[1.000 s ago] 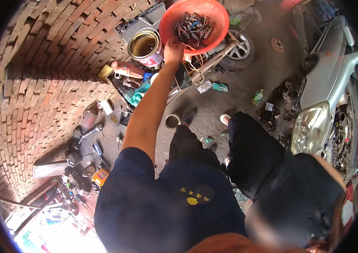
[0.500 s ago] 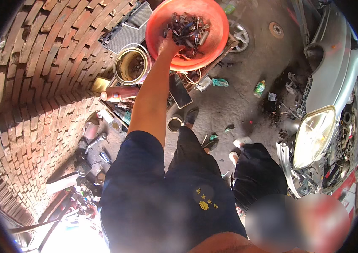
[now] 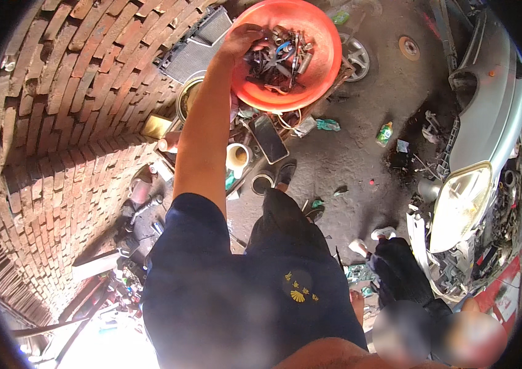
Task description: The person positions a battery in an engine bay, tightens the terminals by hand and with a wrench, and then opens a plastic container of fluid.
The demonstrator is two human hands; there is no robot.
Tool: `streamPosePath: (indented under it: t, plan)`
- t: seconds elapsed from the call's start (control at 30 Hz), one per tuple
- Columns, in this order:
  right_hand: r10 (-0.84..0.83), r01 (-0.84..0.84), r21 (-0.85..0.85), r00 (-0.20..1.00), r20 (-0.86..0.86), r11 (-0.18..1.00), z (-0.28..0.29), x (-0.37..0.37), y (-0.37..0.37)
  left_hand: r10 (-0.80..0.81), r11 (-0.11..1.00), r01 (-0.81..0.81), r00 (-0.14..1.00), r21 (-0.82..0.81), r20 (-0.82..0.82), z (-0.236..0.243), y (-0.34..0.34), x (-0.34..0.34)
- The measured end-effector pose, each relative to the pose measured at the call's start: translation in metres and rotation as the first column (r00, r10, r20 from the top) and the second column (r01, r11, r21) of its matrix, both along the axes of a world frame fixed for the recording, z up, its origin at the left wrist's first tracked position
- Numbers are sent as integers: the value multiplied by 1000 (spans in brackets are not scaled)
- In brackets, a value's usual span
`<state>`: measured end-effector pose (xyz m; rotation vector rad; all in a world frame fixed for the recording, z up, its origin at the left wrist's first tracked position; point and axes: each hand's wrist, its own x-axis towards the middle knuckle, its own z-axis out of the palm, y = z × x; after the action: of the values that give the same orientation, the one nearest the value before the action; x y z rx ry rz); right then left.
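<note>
My left arm reaches forward to an orange-red plastic basin (image 3: 330,67) at the top of the head view. My left hand (image 3: 245,39) is at the basin's left inner side, over the edge of a heap of metal tools and parts (image 3: 282,58). Its fingers look curled among the dark pieces; what they hold, if anything, is hidden. One piece in the heap has a blue part (image 3: 282,47). My right hand is not in view.
Left of the basin are a tin bucket (image 3: 186,98), a radiator (image 3: 184,61) and a brick wall (image 3: 70,92). A black flat panel (image 3: 268,139) and white mug (image 3: 237,157) lie nearer. A silver car front (image 3: 488,111) stands right. Another person's dark-clothed leg (image 3: 399,270) shows lower right.
My left hand has moved from within the heap up to the basin's left side. The view has shifted slightly, and the other person's legs and shoes have moved right and down.
</note>
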<state>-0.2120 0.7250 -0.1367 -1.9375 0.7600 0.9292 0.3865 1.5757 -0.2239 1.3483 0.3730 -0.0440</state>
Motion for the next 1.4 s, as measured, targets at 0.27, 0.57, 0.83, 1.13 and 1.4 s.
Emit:
streamPosePath:
  t: [0.27,0.57,0.83,1.13,1.4]
  plan:
    - [-277,276,-30,939,-206,961,-11,32,6,-61,419,57,998,906,-34,-87,-34,-12]
    - [-88,62,-177,987,-138,982,27,66,61,-96,503,226,974,834,-206,-68,-45,-30]
    - [-304,297,-66,938,-164,953,1,35,20,35,398,209,969,893,-243,8,9,21]
    - [-387,385,-50,906,-171,922,-30,37,14,-279,810,409,899,420,-336,91,62,8]
    - [-412,414,-10,902,-129,910,-60,0,20,-295,852,65,880,519,373,107,34,47]
